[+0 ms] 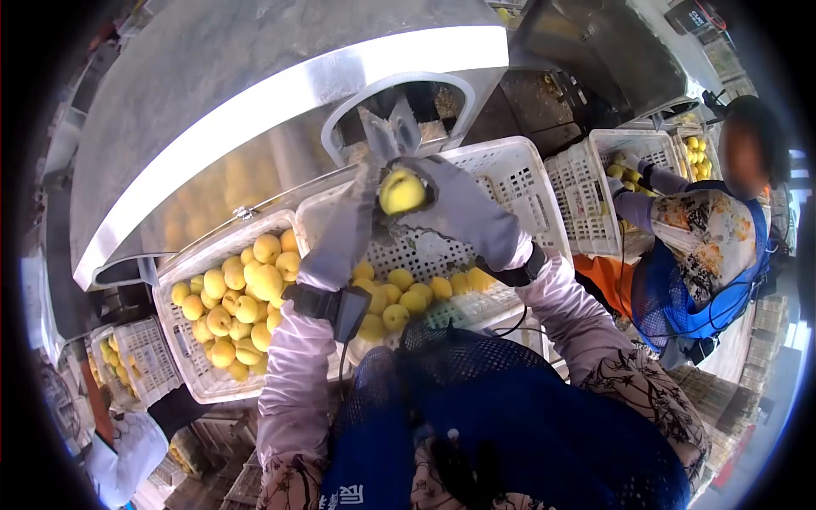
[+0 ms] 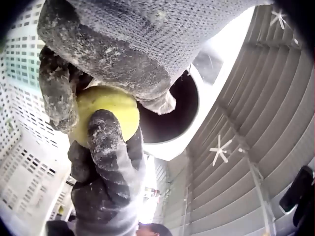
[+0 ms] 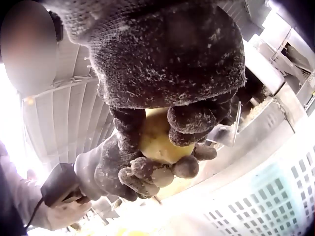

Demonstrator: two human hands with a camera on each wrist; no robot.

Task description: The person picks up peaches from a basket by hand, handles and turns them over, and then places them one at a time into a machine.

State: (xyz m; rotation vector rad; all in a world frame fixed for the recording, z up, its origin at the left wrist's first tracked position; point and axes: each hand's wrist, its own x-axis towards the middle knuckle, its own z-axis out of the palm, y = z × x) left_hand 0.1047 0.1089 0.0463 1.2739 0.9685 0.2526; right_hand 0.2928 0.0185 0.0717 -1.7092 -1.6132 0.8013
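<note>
Both hands wear grey knit gloves with dark, dirty palms. Between them they hold one yellow peach (image 1: 402,192) above a white crate (image 1: 527,183), just before a V-shaped metal piece (image 1: 391,132). My left hand (image 1: 361,204) grips the fruit from the left; in the left wrist view its fingers (image 2: 58,93) curl over the peach (image 2: 108,108). The right hand (image 1: 466,204) holds it from the other side, one fingertip (image 2: 103,128) pressing on its skin. In the right wrist view, fingers of both hands surround the peach (image 3: 162,137), hiding much of it.
Beyond the hands curves a large metal machine housing (image 1: 246,110) with a looped opening frame (image 1: 340,110). A crate (image 1: 183,340) of peaches stands at left; more peaches (image 1: 395,297) lie in the near end of the middle crate. At right, another person (image 1: 705,246) works over a crate (image 1: 586,191).
</note>
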